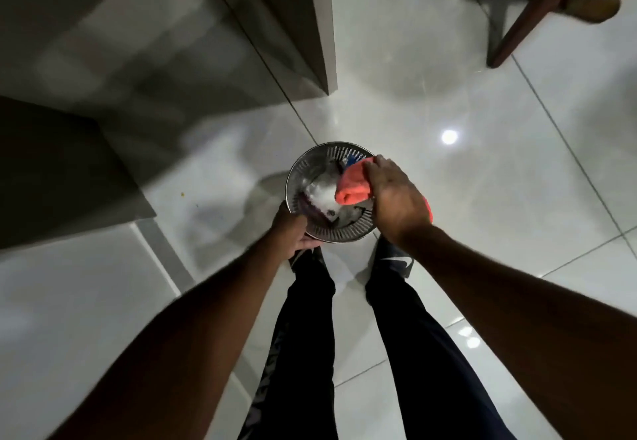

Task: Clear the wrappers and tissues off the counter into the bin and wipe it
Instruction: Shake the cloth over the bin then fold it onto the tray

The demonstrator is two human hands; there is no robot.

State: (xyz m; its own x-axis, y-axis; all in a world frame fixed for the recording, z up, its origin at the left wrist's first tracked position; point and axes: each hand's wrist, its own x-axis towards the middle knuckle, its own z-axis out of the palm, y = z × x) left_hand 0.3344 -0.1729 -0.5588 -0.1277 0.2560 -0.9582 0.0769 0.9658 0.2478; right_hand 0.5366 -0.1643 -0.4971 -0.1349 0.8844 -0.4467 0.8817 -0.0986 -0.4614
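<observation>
Gripping the slotted metal bin [310, 163] by its 7 o'clock rim, my left hand [293, 232] steadies it; my right hand [396, 198] clutches a bunched red cloth [355, 186] over white tissues [320, 194] inside.

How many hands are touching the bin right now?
1 for sure: the left hand grips the near rim of the metal bin. The right hand holds a red cloth over the opening; whether it touches the rim is unclear.
</observation>
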